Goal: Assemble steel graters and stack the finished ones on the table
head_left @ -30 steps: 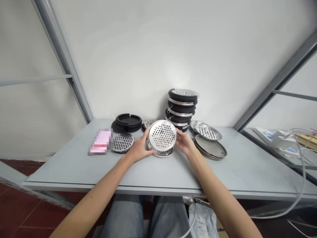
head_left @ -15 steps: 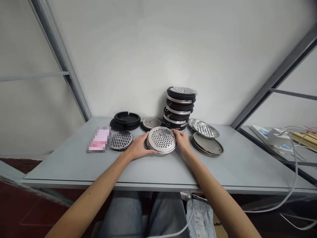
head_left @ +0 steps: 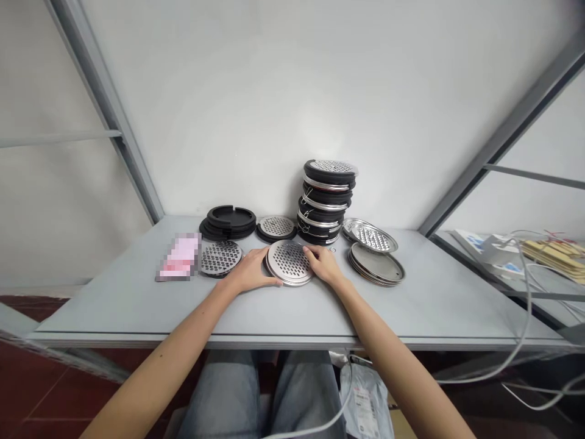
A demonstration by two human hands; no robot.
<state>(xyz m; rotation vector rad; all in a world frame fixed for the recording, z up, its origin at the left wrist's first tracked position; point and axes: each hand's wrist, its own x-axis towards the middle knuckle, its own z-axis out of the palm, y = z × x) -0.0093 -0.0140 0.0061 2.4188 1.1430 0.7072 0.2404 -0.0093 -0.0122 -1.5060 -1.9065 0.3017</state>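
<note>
A small stack of round metal grater discs (head_left: 289,263), its top one pierced with rows of slots, stands in front of me. My left hand (head_left: 250,270) wraps its left side, thumb along the near rim. At the upper right rim, my right hand (head_left: 322,262) has its fingers pinched together, the tips over the top disc. A thin line, perhaps wire, shows by those fingertips; what they hold is mostly hidden. Behind that hand lies a small ring (head_left: 333,249). Left of my left hand is another pile of grater discs (head_left: 221,258).
Black round holders (head_left: 231,221) are piled at the back left, beside a grater disc in a black holder (head_left: 276,227). A tall stack (head_left: 326,201) stands against the wall. To the right are shiny grater plates (head_left: 372,236) and plain metal trays (head_left: 377,266). A blurred pink object (head_left: 180,256) lies left.
My right hand has shifted from the stack's right side toward its upper rim and closed into a pinch. My left hand keeps its hold. The view has moved slightly.
</note>
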